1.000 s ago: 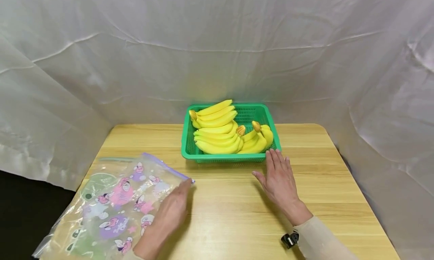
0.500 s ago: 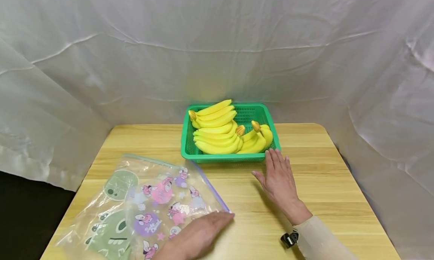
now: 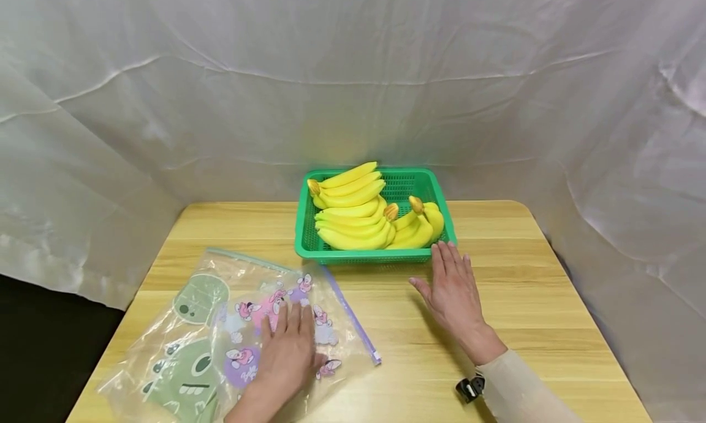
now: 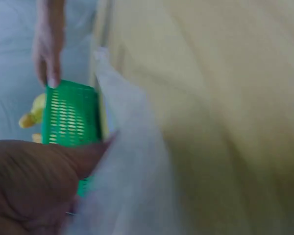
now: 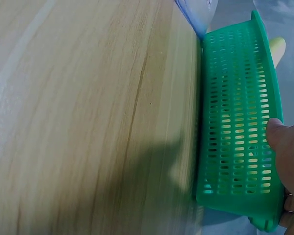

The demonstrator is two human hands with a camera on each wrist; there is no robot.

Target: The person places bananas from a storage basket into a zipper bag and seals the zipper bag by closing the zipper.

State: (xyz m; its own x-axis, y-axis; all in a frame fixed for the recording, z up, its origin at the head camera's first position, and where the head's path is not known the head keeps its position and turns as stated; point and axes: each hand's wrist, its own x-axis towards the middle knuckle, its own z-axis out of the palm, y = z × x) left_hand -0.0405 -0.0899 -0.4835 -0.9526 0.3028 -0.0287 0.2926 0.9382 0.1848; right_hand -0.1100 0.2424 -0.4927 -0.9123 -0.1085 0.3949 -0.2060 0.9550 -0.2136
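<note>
My left hand (image 3: 287, 352) lies with fingers straight on a clear zip bag (image 3: 349, 331) with pink and purple cartoon prints and a purple slider strip. Under its left part lies another clear zip bag (image 3: 190, 374), printed with a green dinosaur. A green plastic basket (image 3: 364, 255) stands at the back of the table, holding yellow banana bunches (image 3: 353, 224). With fingers extended, my right hand (image 3: 455, 300) reaches the basket's front right rim. The right wrist view has its thumb (image 5: 284, 142) by the rim. The left wrist view is blurred.
The wooden table (image 3: 529, 300) carries all of this. Grey-white cloth (image 3: 353, 92) hangs behind it and along both sides. A small black device (image 3: 470, 388) is strapped at the right wrist.
The printed bag has been pulled right and nearer, and the dinosaur bag has shifted slightly right too. My left hand has let go of the bag's corner and moved onto its middle. The right hand stays.
</note>
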